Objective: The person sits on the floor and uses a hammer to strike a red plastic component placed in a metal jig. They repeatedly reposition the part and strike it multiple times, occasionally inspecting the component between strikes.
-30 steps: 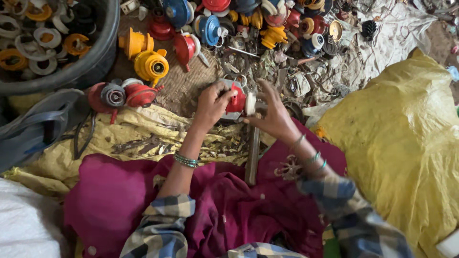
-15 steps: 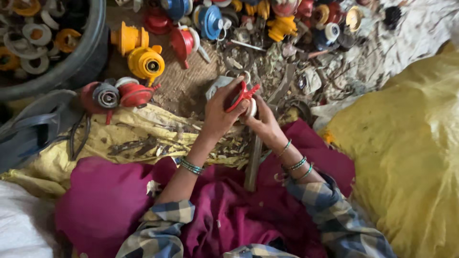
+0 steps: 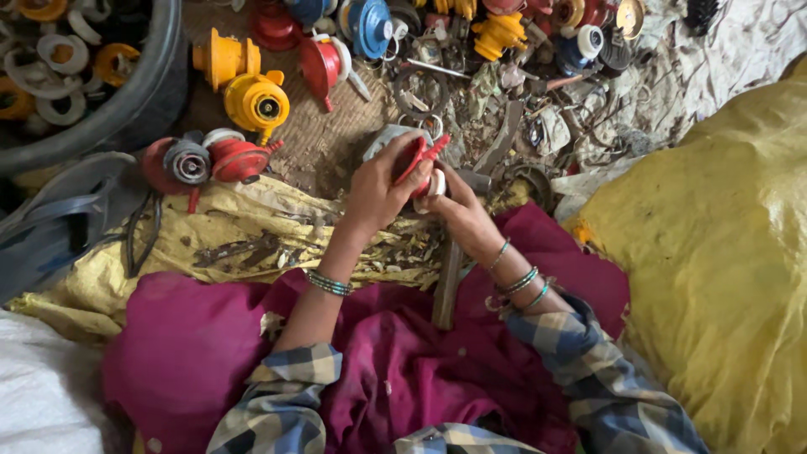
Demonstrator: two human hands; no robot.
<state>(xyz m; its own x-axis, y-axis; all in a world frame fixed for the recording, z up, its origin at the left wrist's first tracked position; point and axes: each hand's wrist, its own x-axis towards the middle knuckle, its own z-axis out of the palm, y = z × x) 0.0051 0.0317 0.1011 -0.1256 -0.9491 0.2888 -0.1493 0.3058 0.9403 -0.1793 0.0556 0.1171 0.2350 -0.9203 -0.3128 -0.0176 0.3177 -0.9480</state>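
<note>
- My left hand grips a red plastic part with a grey metal piece behind it, held above my lap over the floor.
- My right hand closes on the same part from below, touching a small white piece.
- Both hands together, clamped on it.
- Wooden handle lies across the magenta cloth.
- Two yellow housings sit well apart, upper left; yellow sack at my right.
</note>
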